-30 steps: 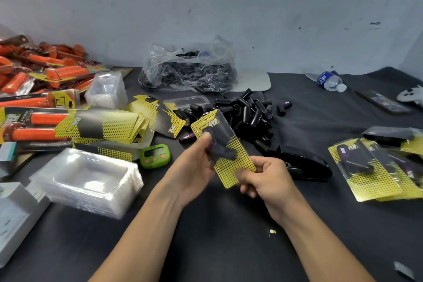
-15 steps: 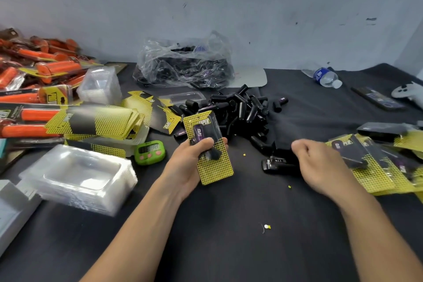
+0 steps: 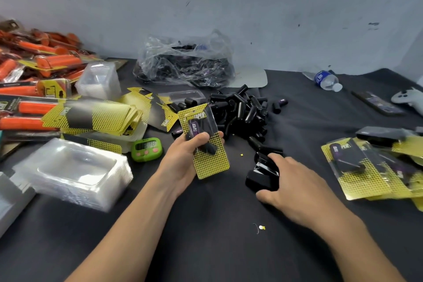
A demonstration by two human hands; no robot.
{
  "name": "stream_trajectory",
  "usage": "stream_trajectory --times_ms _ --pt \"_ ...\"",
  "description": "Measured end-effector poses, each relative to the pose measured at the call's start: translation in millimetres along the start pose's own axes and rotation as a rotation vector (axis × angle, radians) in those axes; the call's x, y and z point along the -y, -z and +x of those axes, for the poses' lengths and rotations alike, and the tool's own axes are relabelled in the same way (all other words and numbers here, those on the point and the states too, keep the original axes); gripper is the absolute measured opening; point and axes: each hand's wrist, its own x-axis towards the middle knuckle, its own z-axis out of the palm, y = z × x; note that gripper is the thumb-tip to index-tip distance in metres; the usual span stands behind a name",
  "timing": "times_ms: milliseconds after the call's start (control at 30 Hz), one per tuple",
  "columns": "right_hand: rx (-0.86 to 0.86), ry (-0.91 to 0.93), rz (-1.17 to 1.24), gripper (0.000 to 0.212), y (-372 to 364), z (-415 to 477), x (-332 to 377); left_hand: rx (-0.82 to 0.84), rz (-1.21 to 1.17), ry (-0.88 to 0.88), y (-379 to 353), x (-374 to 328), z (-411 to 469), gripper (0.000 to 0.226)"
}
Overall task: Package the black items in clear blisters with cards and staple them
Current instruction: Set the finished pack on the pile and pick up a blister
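My left hand (image 3: 186, 155) grips an assembled pack (image 3: 204, 144): a yellow dotted card with a black item under a clear blister, held upright above the table. My right hand (image 3: 295, 184) closes around the black stapler (image 3: 263, 173) lying on the dark table, thumb at its near side and fingers over its top. Behind the pack lies a heap of loose black items (image 3: 242, 112). A stack of clear blisters (image 3: 75, 169) sits at the left, with loose yellow cards (image 3: 96, 117) behind it. Finished packs (image 3: 370, 167) lie at the right.
A plastic bag of black parts (image 3: 185, 64) sits at the back. Orange-handled packs (image 3: 34, 80) fill the far left. A green timer (image 3: 147, 147) stands by the cards. A water bottle (image 3: 327, 80), a game controller (image 3: 409, 98) and a grey box (image 3: 11, 199) lie around the edges.
My right hand let go of the pack, moved right to the stapler and now curls round it. My left hand keeps the pack, turned more upright.
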Motion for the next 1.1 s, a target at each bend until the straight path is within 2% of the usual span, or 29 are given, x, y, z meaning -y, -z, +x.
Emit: stream_trajectory --times_ms 67,200,300,400,533,700,933,1100 --pt "-0.037 0.005 0.077 0.08 -1.2 3.2 6.5 0.01 -0.065 -0.017 0.5 -1.6 0.8 0.031" --pt "-0.051 0.105 0.571 0.066 -3.7 2.8 19.1 0.034 -0.266 -0.077 6.0 -8.5 3.2 0.037" --pt "-0.064 0.18 0.772 0.063 -7.8 -2.8 31.0 0.118 -0.303 -0.076 13.5 -14.7 0.5 0.036" --pt "0.01 0.204 0.84 0.062 -13.4 -8.9 39.2 0.202 -0.331 -0.071 14.4 -16.8 -4.2 0.037" --pt "0.07 0.215 0.931 0.059 -17.1 -9.6 42.5 0.234 -0.272 -0.064 7.1 -16.5 -9.3 0.038" --pt "0.035 0.199 0.998 0.06 -23.0 -8.7 44.6 0.232 -0.216 -0.071 -2.6 -15.2 -16.0 0.042" --pt "0.006 0.203 1.045 0.055 -28.1 -6.9 44.7 0.27 -0.146 -0.057 -13.1 -12.6 -22.1 0.063" --pt "-0.002 0.193 1.084 0.05 -29.7 -5.9 44.0 0.304 -0.125 -0.069 -12.0 -10.6 -20.4 0.06"
